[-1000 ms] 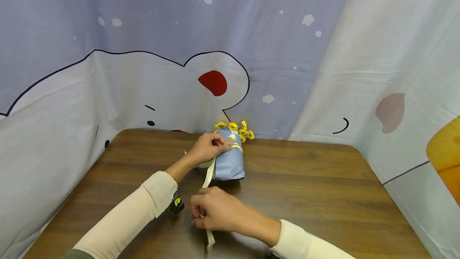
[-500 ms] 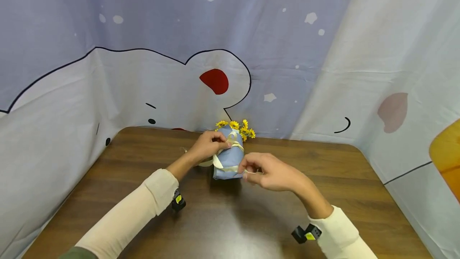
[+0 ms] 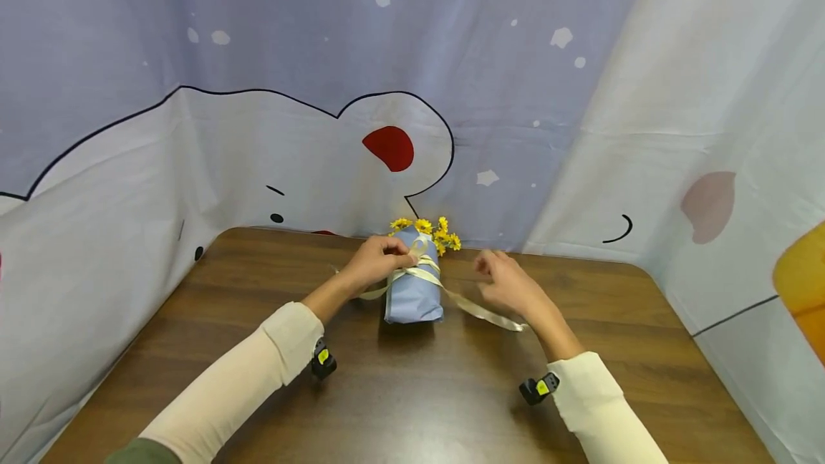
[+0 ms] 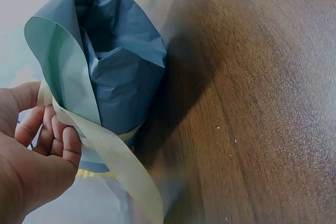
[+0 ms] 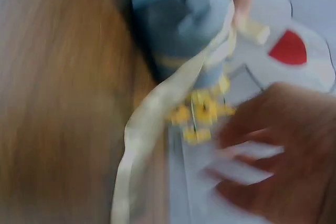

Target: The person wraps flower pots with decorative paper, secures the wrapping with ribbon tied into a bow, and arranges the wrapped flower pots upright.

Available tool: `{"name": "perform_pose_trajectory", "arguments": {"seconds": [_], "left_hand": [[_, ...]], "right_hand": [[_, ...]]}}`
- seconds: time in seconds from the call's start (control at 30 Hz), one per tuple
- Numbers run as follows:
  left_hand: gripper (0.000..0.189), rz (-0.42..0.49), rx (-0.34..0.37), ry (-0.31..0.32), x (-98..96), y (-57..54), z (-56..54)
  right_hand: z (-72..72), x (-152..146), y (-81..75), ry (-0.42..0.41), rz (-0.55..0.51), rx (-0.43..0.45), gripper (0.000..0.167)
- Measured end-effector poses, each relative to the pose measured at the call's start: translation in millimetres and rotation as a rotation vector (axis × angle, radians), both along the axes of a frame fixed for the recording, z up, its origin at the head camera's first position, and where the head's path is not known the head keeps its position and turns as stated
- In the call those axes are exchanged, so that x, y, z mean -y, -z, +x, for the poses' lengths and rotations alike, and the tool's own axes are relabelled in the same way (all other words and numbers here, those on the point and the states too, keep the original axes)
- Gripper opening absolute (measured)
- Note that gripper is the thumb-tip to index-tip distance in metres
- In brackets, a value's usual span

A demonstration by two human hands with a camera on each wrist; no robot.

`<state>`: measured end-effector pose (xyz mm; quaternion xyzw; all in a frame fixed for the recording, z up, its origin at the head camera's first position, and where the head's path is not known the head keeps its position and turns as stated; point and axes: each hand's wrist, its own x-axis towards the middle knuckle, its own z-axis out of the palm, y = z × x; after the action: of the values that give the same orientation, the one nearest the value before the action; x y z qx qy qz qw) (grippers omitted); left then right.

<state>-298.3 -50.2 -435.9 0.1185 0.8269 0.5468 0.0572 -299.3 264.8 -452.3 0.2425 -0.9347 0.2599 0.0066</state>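
Note:
A small bouquet wrapped in blue paper point(image 3: 415, 301) lies on the table, its yellow flowers point(image 3: 445, 236) pointing away. My left hand point(image 3: 377, 263) pinches a cream ribbon loop point(image 3: 420, 245) at the bouquet's left side. In the left wrist view, thumb and fingers hold the ribbon point(image 4: 118, 156) against the folded paper point(image 4: 126, 82). One ribbon tail point(image 3: 486, 315) runs across the paper and out to the right. Beyond that tail, my right hand point(image 3: 512, 285) is off the ribbon with loosely bent fingers. Motion blurs it in the right wrist view, where nothing shows in its grasp.
The brown wooden table point(image 3: 412, 392) has rounded far corners. Directly behind its far edge hangs a printed curtain point(image 3: 309, 163), which also covers both sides. Another length of ribbon point(image 3: 372, 294) lies left of the bouquet, partly behind the left wrist.
My right hand carried the ribbon tail from the front left across the bouquet to the right, then released it and moved farther off. My left hand stays at the loop.

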Motion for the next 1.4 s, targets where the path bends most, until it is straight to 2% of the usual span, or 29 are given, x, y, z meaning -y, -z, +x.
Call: {"name": "perform_pose_trajectory", "arguments": {"seconds": [0.07,0.13,0.23,0.33,0.6,1.0,1.27,1.4], "left_hand": [[0.014,0.012,-0.010,0.001,-0.1,-0.1,0.5],[0.014,0.020,-0.026,-0.008,-0.1,0.0,1.0],[0.012,0.026,-0.048,-0.030,-0.8,0.6,1.8],[0.013,0.019,-0.057,-0.048,-1.7,2.2,1.9],[0.016,0.001,-0.067,-0.084,-4.7,2.8,3.0],[0.018,-0.055,-0.108,-0.117,-11.2,-0.1,4.4],[0.019,-0.054,-0.109,-0.118,-14.4,1.5,3.0],[0.018,-0.026,-0.119,-0.084,-15.5,3.1,1.8]], "right_hand": [[18.0,34.4,-24.6,0.030,-0.107,-0.018,0.027],[25.7,60.0,-31.8,0.007,-0.194,-0.059,0.026],[31.9,86.6,-32.8,-0.022,-0.183,-0.060,0.026],[35.9,97.0,-28.4,-0.038,-0.167,-0.074,0.016],[41.0,90.8,-21.6,-0.116,-0.217,-0.080,0.008],[43.0,86.1,-21.6,-0.143,-0.215,-0.030,0.006],[45.2,81.3,-22.6,-0.173,-0.217,-0.014,0.006],[45.4,78.1,-22.9,-0.159,-0.232,-0.022,0.005]]}}
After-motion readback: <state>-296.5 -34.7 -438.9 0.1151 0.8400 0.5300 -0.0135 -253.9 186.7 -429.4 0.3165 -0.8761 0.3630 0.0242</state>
